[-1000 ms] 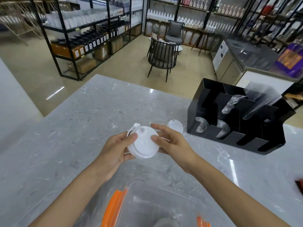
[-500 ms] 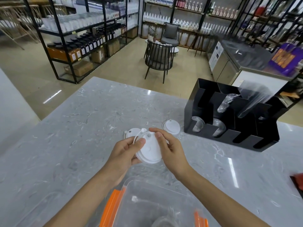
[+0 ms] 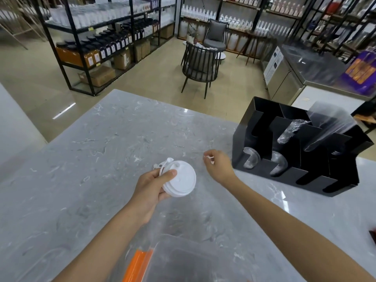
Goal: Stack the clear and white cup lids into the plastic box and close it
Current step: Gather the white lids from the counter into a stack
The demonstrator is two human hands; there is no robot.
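My left hand (image 3: pixel 151 185) grips a stack of white cup lids (image 3: pixel 180 180), tilted, a little above the marble counter (image 3: pixel 97 151). A white tab and part of another white lid (image 3: pixel 157 165) peek out behind the stack. My right hand (image 3: pixel 218 167) is further right, fingers curled down over a small white lid (image 3: pixel 208 158) on the counter; only a sliver of that lid shows. The clear plastic box (image 3: pixel 183 242) with an orange latch (image 3: pixel 138 265) stands open at the bottom edge, below both hands. Clear lids (image 3: pixel 250 160) sit in the black organizer.
The black organizer (image 3: pixel 317 180) stands on the counter to the right, holding sleeves of clear cups (image 3: pixel 289 132). A dark red object (image 3: pixel 373 236) lies at the far right edge. The counter's far edge drops to a shop floor with shelves and chairs.
My right hand let go of the lid stack and moved right and away onto the small white lid. My left hand now holds the stack alone, shifted slightly left.
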